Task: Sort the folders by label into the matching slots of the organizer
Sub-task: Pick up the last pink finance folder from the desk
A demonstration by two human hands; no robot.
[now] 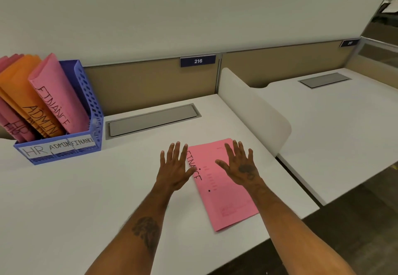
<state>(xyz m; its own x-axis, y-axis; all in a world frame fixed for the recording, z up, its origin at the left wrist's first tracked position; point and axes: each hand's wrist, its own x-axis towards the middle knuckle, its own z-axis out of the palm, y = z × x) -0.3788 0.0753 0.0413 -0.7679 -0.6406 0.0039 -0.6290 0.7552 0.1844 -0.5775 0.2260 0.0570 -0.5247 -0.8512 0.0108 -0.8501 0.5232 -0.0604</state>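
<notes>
Now the pink folder [226, 206] lies on the bench [86, 188], your left hand [174, 168] spread at its left edge, your right hand [240, 166] spread over its far end.

A dark blue plate [198, 60] on the tan partition reads "216" in white. A second plate [349, 42] farther right carries a number too blurred to read. White paper labels [59, 145] on the front of the blue organizer [90, 111] are handwritten, left to right, "HR", "ADMIN" and "FINANCE". In its slots, the upright pink folder [58, 94] on the right bears "FINANCE" in black marker, the orange folder [25, 89] in the middle bears "ADMIN", and the darker pink folder [15, 127] on the left shows "HR". The flat pink folder [226, 197] on the desk reads "FINANCE" along its left edge. The small print near its lower corner is illegible.
</notes>
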